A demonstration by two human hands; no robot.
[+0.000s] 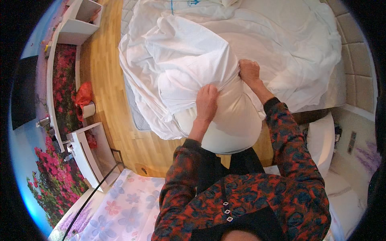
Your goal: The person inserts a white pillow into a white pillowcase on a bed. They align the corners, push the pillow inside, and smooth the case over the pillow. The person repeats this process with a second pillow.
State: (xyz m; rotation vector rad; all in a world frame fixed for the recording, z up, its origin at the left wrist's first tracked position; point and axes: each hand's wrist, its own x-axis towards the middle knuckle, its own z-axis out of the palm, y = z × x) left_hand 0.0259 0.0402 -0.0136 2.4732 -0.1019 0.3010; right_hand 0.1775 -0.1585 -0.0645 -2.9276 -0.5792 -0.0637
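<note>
A bulky white duvet (pixel 232 126) bulges at the near side of the bed, partly inside a white fabric cover (pixel 193 57). My left hand (pixel 207 101) is closed on the gathered edge of this cover. Farther right and slightly higher, my right hand (pixel 250 72) grips the same edge, its fingers curled in. Between both hands the cloth is pulled into tight folds. The cover's far part lies crumpled across the bed, over more white bedding (pixel 271 54).
A striped mattress (pixel 140 117) shows at the bed's left edge, beside the wooden floor (pixel 105 75). White shelving (pixel 93 150) and a red plastic bag (pixel 84 94) stand left. A flower-print bedspread (pixel 126 208) lies lower left, a white pillow (pixel 320 141) at right.
</note>
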